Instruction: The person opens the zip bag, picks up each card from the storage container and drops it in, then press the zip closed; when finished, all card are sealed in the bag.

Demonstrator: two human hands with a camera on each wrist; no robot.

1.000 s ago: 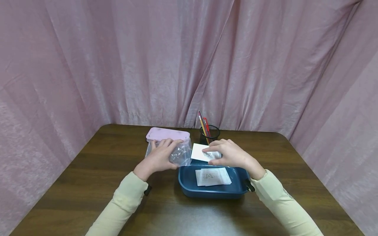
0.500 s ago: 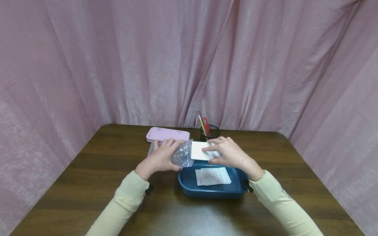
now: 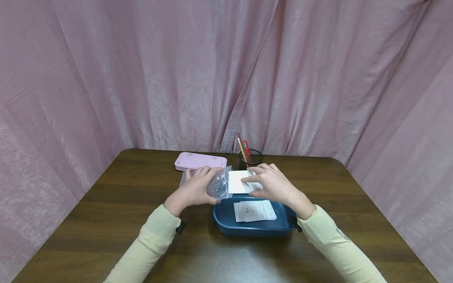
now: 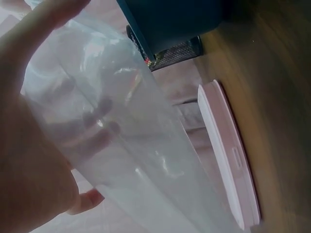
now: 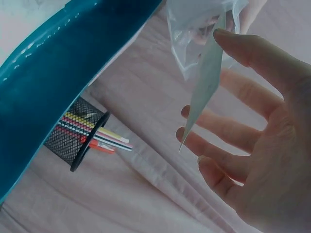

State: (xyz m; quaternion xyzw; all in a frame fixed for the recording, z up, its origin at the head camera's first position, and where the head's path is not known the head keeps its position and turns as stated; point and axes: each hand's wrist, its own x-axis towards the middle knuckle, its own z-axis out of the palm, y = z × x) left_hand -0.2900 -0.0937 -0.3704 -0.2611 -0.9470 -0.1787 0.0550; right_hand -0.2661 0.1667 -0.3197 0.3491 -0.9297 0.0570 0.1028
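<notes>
My left hand (image 3: 194, 189) grips a clear plastic bag (image 3: 218, 184), thumb on the near side and fingers across the far side. In the left wrist view the bag (image 4: 126, 126) looks thin, crinkled and see-through. My right hand (image 3: 277, 186) pinches a flat white packet (image 3: 236, 181) between thumb and fingertips; the right wrist view shows this packet (image 5: 206, 87) almost edge-on. The packet's left edge is at the bag's mouth; its tip overlaps the bag in the right wrist view. Both hands are above the back of a dark blue tray (image 3: 253, 232) holding several similar white packets (image 3: 255, 211).
Behind the left hand lies a pink pencil case (image 3: 200, 160). A black mesh pen cup (image 5: 73, 141) with several pencils and a red pen stands behind the tray. The brown wooden table (image 3: 106, 220) is backed by pink curtains (image 3: 159, 78).
My left hand has shifted slightly right, with the bag's mouth moving up against the packet. My right hand has moved slightly left, and the packet has turned more level.
</notes>
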